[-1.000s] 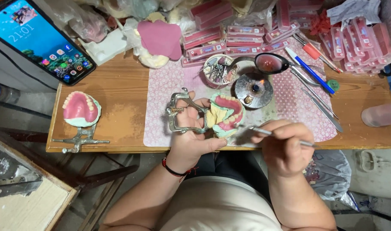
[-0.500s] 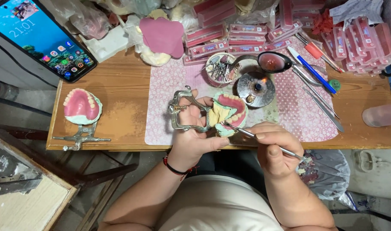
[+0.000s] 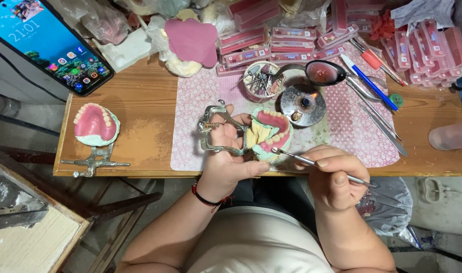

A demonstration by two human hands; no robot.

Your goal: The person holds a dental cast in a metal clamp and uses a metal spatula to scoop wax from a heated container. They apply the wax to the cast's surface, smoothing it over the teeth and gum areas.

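1. Pale cloth covers the person's lap at the near edge of the view, with both forearms reaching forward from it; a dark red cord bracelet circles the left wrist.
2. Right hand sits at the near edge of the wooden table, its fingers pressed together in a pen-like pinch on a thin metal hand instrument, whose tip touches the front of the denture.
3. Left hand has its fingers wrapped around a metal hinged articulator frame, which carries a pink wax denture set with pale teeth on a greenish cast; the thumb lies just under the cast, and the piece is held above the pink dotted mat.
4. On the mat just beyond the denture stands a small round metal burner with a lit flame, and beside it a round cup of small metal tools.
5. A metal spoon holding red wax lies past the burner, with a blue pen and slim steel instruments to its right.
6. Well to the left, a second pink denture on a cast with a metal frame rests on bare wood.
7. At the far edge lie stacked pink flat boxes, a pink wax sheet, and a dark smartphone with a lit screen.
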